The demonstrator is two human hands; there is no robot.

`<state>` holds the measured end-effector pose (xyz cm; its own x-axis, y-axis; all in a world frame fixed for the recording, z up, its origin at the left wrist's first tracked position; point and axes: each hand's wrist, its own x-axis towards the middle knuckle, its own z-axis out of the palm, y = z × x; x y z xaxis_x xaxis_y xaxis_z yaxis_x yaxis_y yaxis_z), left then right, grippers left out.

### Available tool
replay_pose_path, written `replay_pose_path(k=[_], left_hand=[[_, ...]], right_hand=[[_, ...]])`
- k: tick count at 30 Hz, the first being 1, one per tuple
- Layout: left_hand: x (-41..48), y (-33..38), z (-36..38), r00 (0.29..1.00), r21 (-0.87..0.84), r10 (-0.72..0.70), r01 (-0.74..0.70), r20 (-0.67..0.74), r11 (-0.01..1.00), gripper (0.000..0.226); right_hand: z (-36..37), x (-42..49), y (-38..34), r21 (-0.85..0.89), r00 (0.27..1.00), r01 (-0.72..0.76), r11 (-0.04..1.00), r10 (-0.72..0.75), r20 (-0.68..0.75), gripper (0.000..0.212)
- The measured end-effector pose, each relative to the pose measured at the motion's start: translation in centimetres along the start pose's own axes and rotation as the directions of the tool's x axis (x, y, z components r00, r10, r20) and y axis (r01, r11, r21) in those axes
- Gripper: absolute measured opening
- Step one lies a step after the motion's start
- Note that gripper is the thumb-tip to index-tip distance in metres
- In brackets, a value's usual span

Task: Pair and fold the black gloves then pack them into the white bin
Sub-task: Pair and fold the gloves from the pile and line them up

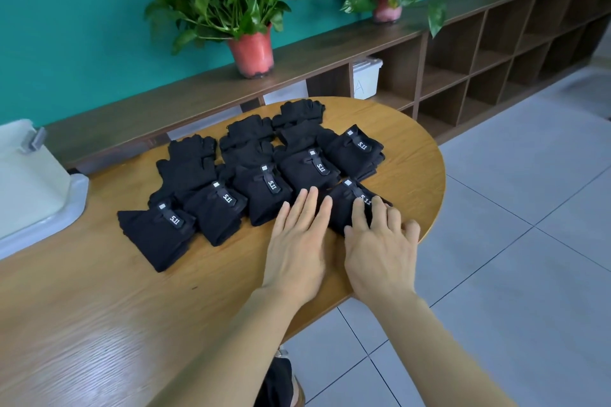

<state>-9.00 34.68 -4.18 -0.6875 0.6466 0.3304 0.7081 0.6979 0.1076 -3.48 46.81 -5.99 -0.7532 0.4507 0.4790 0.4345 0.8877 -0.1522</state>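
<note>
Seemingly folding: left hand (297, 241) and right hand (380, 244) press, flat-fingered, a glove pair (347, 205) far from the white bin (77, 195). Packing likely needs a grasp next.

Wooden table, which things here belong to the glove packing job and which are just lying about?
Job: folded black fabric gloves; white plastic bin; left hand and right hand at the nearest pair.
Lying about: green plants in red pots; wooden cubby shelf; white lidded box inside it.

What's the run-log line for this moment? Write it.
left hand flat by nearest glove pair | right hand pressing it | other folded pairs on wooden table | white bin at left
</note>
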Motion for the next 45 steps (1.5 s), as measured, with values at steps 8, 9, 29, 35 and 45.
replay_pose_path(k=[8,9,29,35,45], left_hand=[[-4.0,-1.5,-2.7,0.995,0.036,-0.096,0.095,0.023,0.995,0.052],[-4.5,-1.6,-3.2,0.993,0.049,-0.114,0.112,0.026,0.992,0.053],[-22.3,-13.6,-15.1,0.853,0.271,-0.516,0.515,-0.073,0.813,0.059],[-27.4,-17.8,-16.7,0.775,0.294,-0.625,0.621,-0.095,0.726,0.055],[-36.4,-28.3,-19.1,0.623,0.220,-0.765,0.779,-0.162,0.587,0.089]], right_hand=[[-2.4,-0.3,-0.8,0.030,0.997,0.070,0.997,-0.071,0.012,0.048],[-2.8,-0.5,-1.3,0.029,0.995,0.096,0.995,-0.096,0.006,0.048],[-9.4,-8.8,-23.2,0.248,0.738,0.609,0.753,-0.653,0.170,0.055],[-9.7,-11.4,-29.1,0.317,0.617,0.686,0.655,-0.755,0.223,0.055],[-8.6,-14.8,-42.1,0.420,0.402,0.815,0.398,-0.912,0.085,0.053]])
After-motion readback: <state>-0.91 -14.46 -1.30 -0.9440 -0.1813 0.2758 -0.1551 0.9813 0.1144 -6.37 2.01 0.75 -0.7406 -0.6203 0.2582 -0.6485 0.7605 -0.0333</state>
